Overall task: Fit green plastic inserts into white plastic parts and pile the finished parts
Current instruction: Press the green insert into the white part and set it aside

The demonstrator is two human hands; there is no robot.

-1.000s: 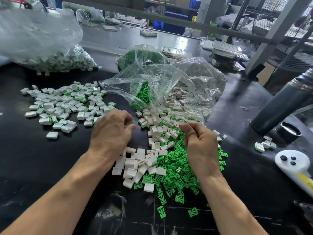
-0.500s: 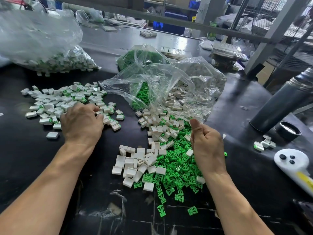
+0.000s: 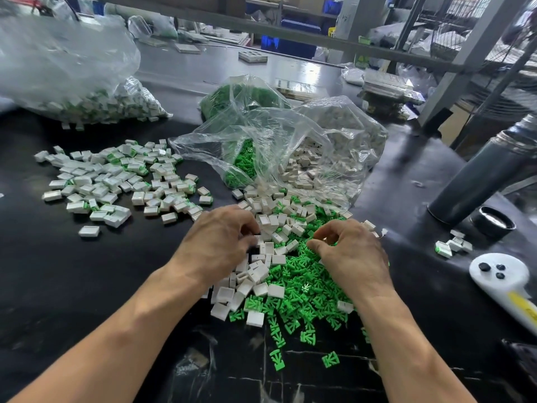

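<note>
Loose white plastic parts and green inserts lie heaped together on the black table in front of me. My left hand is over the white parts, its fingers and thumb curled round one at the heap's left side. My right hand hovers over the green inserts, thumb and forefinger curled down and pinching into them; the fingers hide the piece itself. The pile of finished parts, white with green showing, spreads out at the left.
Behind the heap lies an open clear bag spilling white and green pieces. A bigger bag of finished parts sits far left. To the right are a grey flask, its black cap, a few finished parts and a white controller.
My left hand went out to the finished pile at the left and has come back to the white parts. My right hand stayed over the green inserts, shifting slightly left.
</note>
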